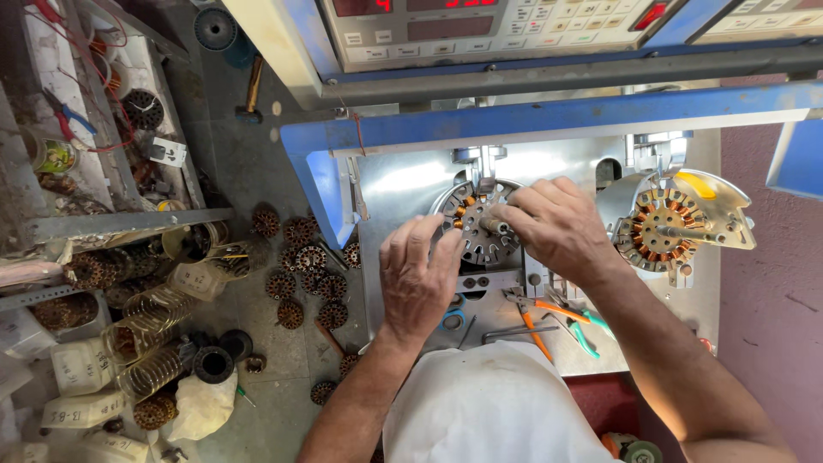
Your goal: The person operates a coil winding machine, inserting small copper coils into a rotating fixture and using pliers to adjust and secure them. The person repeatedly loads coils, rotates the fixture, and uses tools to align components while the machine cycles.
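Working on a round slotted stator (pixel 477 225) mounted at the left station of the winding machine (pixel 549 120), a few slots wound with copper. Left hand (pixel 417 276) lies loosely curled over its lower left rim, fingertips touching the teeth. Right hand (pixel 555 225) pinches near the centre shaft; what it pinches, cannot tell. Fully wound stator (pixel 667 230) sits at the right station. Pliers (pixel 533 315) lie just below. Risk: fingers in the slots may snag or nick wire.

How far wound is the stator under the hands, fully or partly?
Partly. The stator shows copper coils only on its upper-left teeth; the other visible slots are bare metal. The right-hand stator has copper all around.
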